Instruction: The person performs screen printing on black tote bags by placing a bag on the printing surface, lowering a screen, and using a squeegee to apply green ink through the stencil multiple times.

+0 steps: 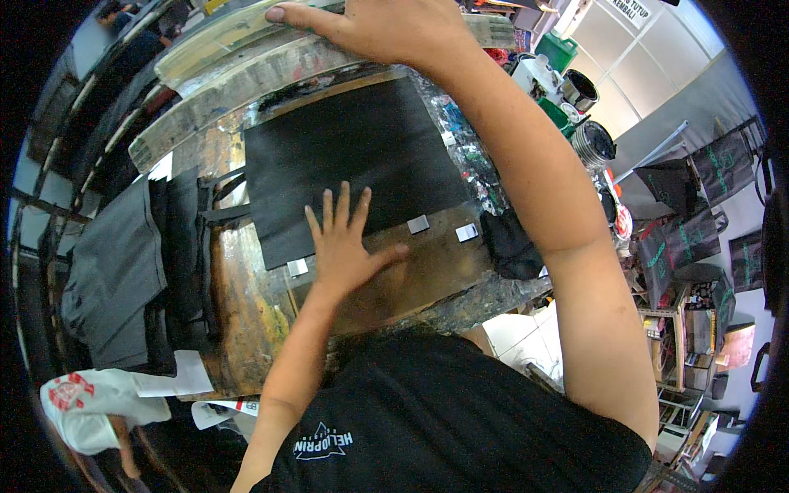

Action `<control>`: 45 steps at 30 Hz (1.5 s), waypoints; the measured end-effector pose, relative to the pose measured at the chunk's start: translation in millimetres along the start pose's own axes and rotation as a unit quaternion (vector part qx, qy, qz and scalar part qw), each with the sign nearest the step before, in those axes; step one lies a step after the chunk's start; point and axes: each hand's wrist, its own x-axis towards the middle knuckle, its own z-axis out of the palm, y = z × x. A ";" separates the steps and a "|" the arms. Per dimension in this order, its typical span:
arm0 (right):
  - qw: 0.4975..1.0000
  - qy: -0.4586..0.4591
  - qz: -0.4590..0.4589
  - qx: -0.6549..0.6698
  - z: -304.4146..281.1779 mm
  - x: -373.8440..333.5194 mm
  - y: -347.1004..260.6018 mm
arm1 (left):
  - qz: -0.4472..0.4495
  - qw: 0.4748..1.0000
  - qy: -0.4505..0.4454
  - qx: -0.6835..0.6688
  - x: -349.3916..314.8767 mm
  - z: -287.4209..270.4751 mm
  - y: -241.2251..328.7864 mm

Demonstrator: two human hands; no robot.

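A flat black fabric bag (345,148) lies on the worktable, its handle straps (228,197) reaching out to the left. My left hand (341,246) rests on the bag's near edge, fingers spread and thumb out to the right, holding nothing. Beyond the bag, a wooden-edged printing frame (304,82) stands raised across the far side. My right hand (394,29) is at the frame's top, thumb lying along it; its other fingers run out of view. Small white tabs (418,223) sit along the bag's near edge.
Stacked black bags (115,279) are at the table's left. A dark cloth bundle (509,242) lies at right. Cans (579,89) and tubs stand far right, near hanging black bags (723,168). Another person (90,407) in a white cap is at lower left.
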 end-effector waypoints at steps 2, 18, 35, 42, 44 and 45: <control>1.000 0.018 -0.006 -0.003 0.9 -1.8 -2.3 | 0.006 0.999 -0.004 -0.033 5.6 -15.2 -8.4; 0.986 -0.152 -0.049 0.040 113.0 -173.4 -8.1 | -0.288 0.891 0.158 -0.313 -105.5 -51.7 -97.4; 0.993 0.055 -0.046 -0.094 335.0 -27.0 91.6 | -0.046 0.983 0.179 -0.010 31.1 -80.1 -162.9; 0.990 0.031 -0.047 -0.126 354.2 -13.9 85.6 | 0.038 0.969 0.215 0.112 214.9 -27.9 -209.2; 0.991 0.008 -0.050 -0.124 352.4 -15.2 84.8 | -0.031 0.983 0.108 0.143 240.7 -4.5 -216.1; 0.991 -0.002 -0.049 -0.125 350.8 -16.5 86.3 | -0.037 0.981 0.111 0.154 244.8 -1.3 -213.4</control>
